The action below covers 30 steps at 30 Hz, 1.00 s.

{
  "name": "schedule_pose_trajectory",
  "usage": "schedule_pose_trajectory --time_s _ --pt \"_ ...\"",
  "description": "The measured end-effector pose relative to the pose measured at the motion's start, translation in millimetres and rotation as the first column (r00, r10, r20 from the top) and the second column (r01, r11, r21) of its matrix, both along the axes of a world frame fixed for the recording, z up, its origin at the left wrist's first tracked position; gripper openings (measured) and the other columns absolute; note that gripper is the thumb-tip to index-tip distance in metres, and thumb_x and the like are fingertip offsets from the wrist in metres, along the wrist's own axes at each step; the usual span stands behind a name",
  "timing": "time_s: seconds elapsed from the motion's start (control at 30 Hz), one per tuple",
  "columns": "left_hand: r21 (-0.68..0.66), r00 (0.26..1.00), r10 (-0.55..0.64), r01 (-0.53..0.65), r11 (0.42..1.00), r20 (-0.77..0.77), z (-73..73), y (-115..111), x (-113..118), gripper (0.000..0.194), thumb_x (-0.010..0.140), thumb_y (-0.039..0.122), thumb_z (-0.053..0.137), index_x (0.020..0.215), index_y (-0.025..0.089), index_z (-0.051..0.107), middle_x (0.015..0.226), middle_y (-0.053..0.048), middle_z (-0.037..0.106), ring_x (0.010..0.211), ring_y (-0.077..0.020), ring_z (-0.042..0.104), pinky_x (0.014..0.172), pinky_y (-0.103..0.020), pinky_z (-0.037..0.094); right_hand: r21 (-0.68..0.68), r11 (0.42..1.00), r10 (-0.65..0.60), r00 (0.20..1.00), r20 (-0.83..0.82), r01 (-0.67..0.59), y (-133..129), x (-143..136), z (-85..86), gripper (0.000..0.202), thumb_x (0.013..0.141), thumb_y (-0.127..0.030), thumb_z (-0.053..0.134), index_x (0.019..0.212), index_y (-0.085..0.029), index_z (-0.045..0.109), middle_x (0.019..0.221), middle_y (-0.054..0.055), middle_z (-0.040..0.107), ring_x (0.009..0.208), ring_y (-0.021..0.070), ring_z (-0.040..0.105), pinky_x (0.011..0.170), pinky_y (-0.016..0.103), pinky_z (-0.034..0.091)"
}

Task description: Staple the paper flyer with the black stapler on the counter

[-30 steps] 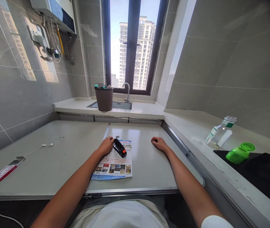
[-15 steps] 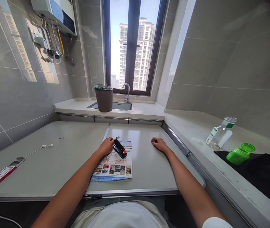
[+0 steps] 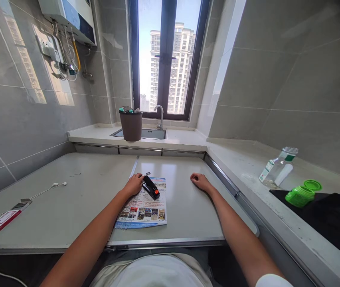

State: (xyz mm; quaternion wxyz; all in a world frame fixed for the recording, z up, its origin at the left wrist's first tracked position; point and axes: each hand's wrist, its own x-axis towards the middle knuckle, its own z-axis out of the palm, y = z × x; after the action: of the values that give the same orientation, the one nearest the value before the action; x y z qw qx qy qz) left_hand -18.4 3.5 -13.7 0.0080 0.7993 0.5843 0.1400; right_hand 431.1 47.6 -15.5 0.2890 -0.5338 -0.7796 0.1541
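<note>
My left hand [image 3: 134, 184] rests at the upper left edge of a printed paper stack [image 3: 149, 214], its fingers loosely curled. Right beside those fingers a black stapler [image 3: 151, 188] with an orange-red patch lies slanted on the papers; whether the fingertips touch it I cannot tell. Just beyond the top edge of the papers sits a small strip of staples [image 3: 148, 173]. To the right of the stack, my right hand [image 3: 200, 181] lies on the bare tabletop [image 3: 182, 207], curled closed, apart from the papers.
A white cable [image 3: 42, 191] and a red-and-white box [image 3: 4, 221] lie at the left. Behind the table stand a brown bin [image 3: 131, 126] and a sink tap [image 3: 160, 115]. The right counter holds a clear bottle [image 3: 277, 169] and an open green jar [image 3: 300, 196].
</note>
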Motion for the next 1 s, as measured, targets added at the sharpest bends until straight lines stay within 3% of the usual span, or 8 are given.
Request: schedule_pose_trajectory --time_s 0.23,0.37,0.47,0.53,0.63,0.7,0.83,1.0 --pt "0.006 1.000 0.005 -0.005 1.000 0.024 0.1 -1.0 1.3 0.042 0.102 0.017 0.047 0.138 0.017 0.068 0.148 -0.019 0.060 0.136 -0.0344 0.057 0.114 -0.048 0.046 0.018 0.997 -0.082 0.991 0.106 0.080 -7.7 -13.9 7.4 0.017 0.090 -0.021 0.053 0.087 -0.020 0.070 0.083 0.005 0.070 0.076 0.0185 0.060 0.070 0.027 0.038" --pt "0.011 1.000 -0.003 0.003 1.000 0.028 -1.4 -0.5 0.2 0.042 0.102 0.018 0.047 0.138 0.017 0.069 0.148 -0.019 0.060 0.135 -0.0354 0.058 0.114 -0.049 0.046 0.074 0.993 -0.101 0.985 0.139 0.092 -18.1 -39.4 20.7 0.031 0.103 -0.030 0.046 0.081 -0.021 0.065 0.090 0.008 0.069 0.081 0.0195 0.058 0.069 0.029 0.034" --pt "0.026 0.998 -0.025 0.023 0.999 0.066 -3.6 0.4 -1.5 0.043 0.101 0.020 0.050 0.139 0.019 0.069 0.146 -0.018 0.061 0.134 -0.0338 0.059 0.115 -0.047 0.045 0.057 0.998 -0.043 0.994 0.102 0.037 -36.4 -67.9 41.6 0.045 0.109 -0.044 0.039 0.078 -0.022 0.062 0.081 0.006 0.066 0.074 0.0195 0.055 0.068 0.030 0.035" --pt "0.033 0.997 -0.022 0.020 0.999 0.075 -4.7 0.6 -1.7 0.043 0.101 0.023 0.052 0.142 0.021 0.067 0.146 -0.018 0.061 0.135 -0.0335 0.058 0.115 -0.046 0.045 -0.013 0.997 0.071 0.997 0.039 -0.070 -53.2 -92.8 55.7 0.051 0.109 -0.055 0.035 0.082 -0.022 0.063 0.079 0.004 0.066 0.073 0.0198 0.056 0.069 0.030 0.038" --pt "0.033 0.999 -0.005 0.004 0.999 0.048 -4.4 -0.7 -0.4 0.045 0.102 0.031 0.053 0.144 0.020 0.066 0.148 -0.018 0.060 0.137 -0.0352 0.056 0.116 -0.049 0.043 -0.070 0.972 0.219 0.973 -0.073 -0.224 -78.2 -139.0 66.0 0.053 0.106 -0.066 0.039 0.104 -0.023 0.069 0.103 0.005 0.073 0.094 0.0212 0.065 0.083 0.031 0.045" --pt "0.036 0.999 0.003 -0.004 0.999 0.032 -3.0 -2.3 0.7 0.045 0.102 0.033 0.054 0.144 0.021 0.065 0.148 -0.017 0.060 0.136 -0.0352 0.056 0.116 -0.049 0.043 -0.127 0.964 0.227 0.971 -0.070 -0.234 -90.2 -171.0 63.3 0.053 0.101 -0.069 0.051 0.118 -0.022 0.066 0.113 0.008 0.073 0.102 0.0226 0.066 0.086 0.032 0.046" --pt "0.039 1.000 0.003 -0.003 0.999 0.016 -0.7 -4.7 1.3 0.045 0.102 0.033 0.055 0.144 0.022 0.065 0.147 -0.016 0.061 0.135 -0.0339 0.058 0.115 -0.047 0.044 -0.122 0.969 0.226 0.969 0.104 -0.213 -99.3 -217.6 48.4 0.055 0.086 -0.051 0.079 0.126 -0.019 0.060 0.123 0.013 0.071 0.108 0.0271 0.066 0.085 0.033 0.046" --pt "0.036 1.000 0.004 -0.004 0.999 0.014 -3.4 -2.7 1.2 0.045 0.103 0.036 0.055 0.145 0.021 0.064 0.147 -0.017 0.060 0.135 -0.0340 0.057 0.116 -0.047 0.044 -0.060 0.982 0.188 0.960 0.208 -0.179 -97.9 -226.3 41.0 0.030 0.091 -0.030 0.068 0.117 -0.020 0.058 0.116 0.012 0.074 0.102 0.0259 0.068 0.078 0.031 0.041"
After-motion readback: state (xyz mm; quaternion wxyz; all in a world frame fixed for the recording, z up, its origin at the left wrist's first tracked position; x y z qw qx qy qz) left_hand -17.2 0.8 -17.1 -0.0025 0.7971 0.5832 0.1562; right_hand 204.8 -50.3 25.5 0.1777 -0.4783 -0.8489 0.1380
